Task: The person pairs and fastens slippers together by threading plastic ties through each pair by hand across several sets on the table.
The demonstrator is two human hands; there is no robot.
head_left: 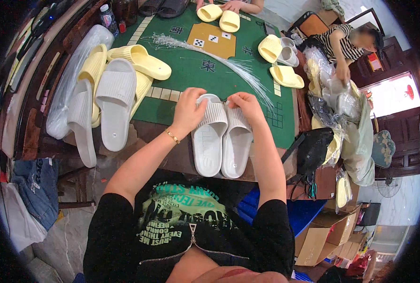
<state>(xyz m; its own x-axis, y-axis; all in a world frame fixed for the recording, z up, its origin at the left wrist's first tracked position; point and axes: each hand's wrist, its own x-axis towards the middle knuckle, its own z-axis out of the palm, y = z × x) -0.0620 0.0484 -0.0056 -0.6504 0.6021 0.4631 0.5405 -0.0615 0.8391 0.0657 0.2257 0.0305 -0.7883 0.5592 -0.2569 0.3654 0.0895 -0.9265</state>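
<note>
A pair of light grey slide slippers lies side by side at the table's near edge, toes pointing away from me. My left hand (191,111) is closed around the toe end of the left grey slipper (207,148), its thumb on the ribbed strap. My right hand (247,107) pinches with thumb and fingertips by the strap's inner edge of the right grey slipper (237,146). What sits in that pinch is too small to make out. Beyond both hands, a bundle of thin clear plastic strands (210,54) stretches across the green table mat (172,70).
Yellow slippers (146,61) and grey slippers (116,106) are piled at the left beside a clear plastic roll (78,80). More yellow slippers (285,76) lie at the right. A co-worker's hands (231,5) touch slippers opposite; another person (344,47) handles bagged slippers (342,101).
</note>
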